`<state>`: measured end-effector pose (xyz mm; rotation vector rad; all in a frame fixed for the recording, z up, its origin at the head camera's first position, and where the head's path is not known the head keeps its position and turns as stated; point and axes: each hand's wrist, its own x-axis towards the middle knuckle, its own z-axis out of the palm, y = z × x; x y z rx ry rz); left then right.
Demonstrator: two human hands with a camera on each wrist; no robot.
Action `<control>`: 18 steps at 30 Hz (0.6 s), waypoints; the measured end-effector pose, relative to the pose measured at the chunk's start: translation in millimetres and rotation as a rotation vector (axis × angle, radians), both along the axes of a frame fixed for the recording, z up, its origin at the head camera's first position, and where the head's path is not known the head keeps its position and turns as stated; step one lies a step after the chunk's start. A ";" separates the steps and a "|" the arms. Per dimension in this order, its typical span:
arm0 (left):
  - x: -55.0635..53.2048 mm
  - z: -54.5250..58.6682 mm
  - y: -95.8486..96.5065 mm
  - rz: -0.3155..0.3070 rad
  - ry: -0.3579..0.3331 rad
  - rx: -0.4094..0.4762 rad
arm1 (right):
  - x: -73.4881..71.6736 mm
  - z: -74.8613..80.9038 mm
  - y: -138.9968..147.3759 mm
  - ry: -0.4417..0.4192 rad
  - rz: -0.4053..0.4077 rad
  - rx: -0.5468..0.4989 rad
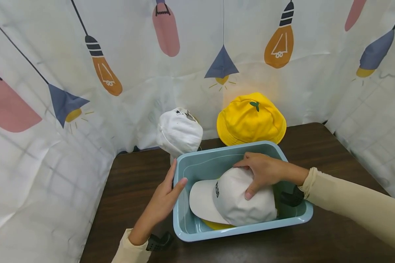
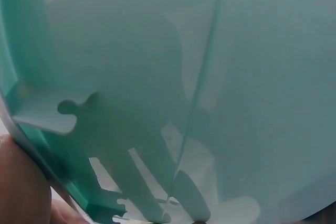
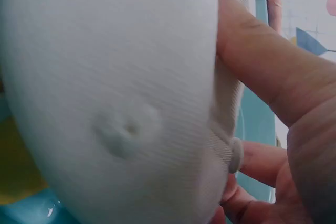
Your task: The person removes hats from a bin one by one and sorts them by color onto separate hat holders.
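A white baseball cap (image 1: 243, 199) with dark lettering lies in the light blue plastic basin (image 1: 241, 233), brim to the left. My right hand (image 1: 263, 170) holds its crown, thumb on the near side and fingers on the far side. Up close in the right wrist view, the thumb (image 3: 262, 56) presses the cap's fabric (image 3: 115, 51). Something yellow (image 1: 217, 224) shows beneath the cap, mostly hidden. My left hand (image 1: 161, 201) rests against the basin's left side with fingers extended and the thumb by the rim. Pale blue-green plastic (image 2: 252, 77) fills most of the left wrist view.
Behind the basin stand another white cap (image 1: 179, 131), at left, and a yellow bucket hat (image 1: 251, 120) with a green sprout, at right. The dark wooden table (image 1: 118, 204) meets a white curtain (image 1: 135, 73) printed with lamps.
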<state>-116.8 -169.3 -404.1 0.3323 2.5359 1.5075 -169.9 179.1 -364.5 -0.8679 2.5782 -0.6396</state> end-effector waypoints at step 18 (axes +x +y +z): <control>0.6 -2.4 -1.4 -0.004 0.009 0.013 | -4.3 0.5 -2.7 0.090 -0.122 -0.259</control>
